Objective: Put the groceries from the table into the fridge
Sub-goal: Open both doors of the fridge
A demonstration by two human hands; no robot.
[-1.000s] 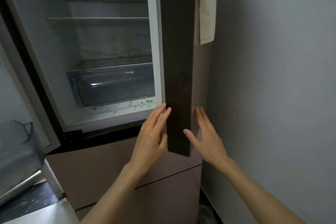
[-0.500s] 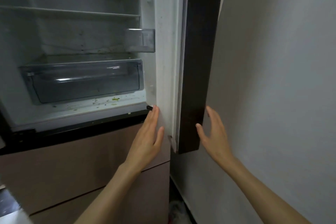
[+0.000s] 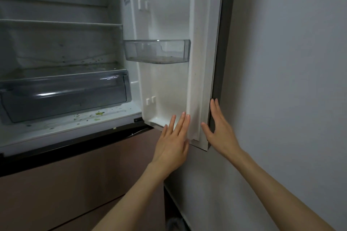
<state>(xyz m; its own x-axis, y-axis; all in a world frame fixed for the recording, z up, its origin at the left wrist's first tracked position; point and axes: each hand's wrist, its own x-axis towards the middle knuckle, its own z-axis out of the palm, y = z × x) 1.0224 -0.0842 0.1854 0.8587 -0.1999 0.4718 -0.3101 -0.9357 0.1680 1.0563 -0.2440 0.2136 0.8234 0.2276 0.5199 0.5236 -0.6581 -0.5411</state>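
The fridge stands open, with its right door (image 3: 169,84) swung wide toward the wall. My left hand (image 3: 173,140) presses flat, fingers straight, against the white inner lining at the door's bottom corner. My right hand (image 3: 219,129) lies with straight fingers along the door's dark outer edge. Neither hand holds anything. Inside are bare glass shelves (image 3: 60,22) and a clear crisper drawer (image 3: 63,97). A clear door bin (image 3: 156,50) hangs on the door. No groceries or table are in view.
A grey wall (image 3: 281,80) runs close behind the open door on the right. Green crumbs (image 3: 98,114) lie on the fridge floor in front of the drawer. Brown lower drawer fronts (image 3: 75,184) sit below. A narrow gap separates fridge and wall.
The right door has swung further open toward the wall, showing its inner lining and bin. Both hands moved right with its bottom corner, and my view shifted right.
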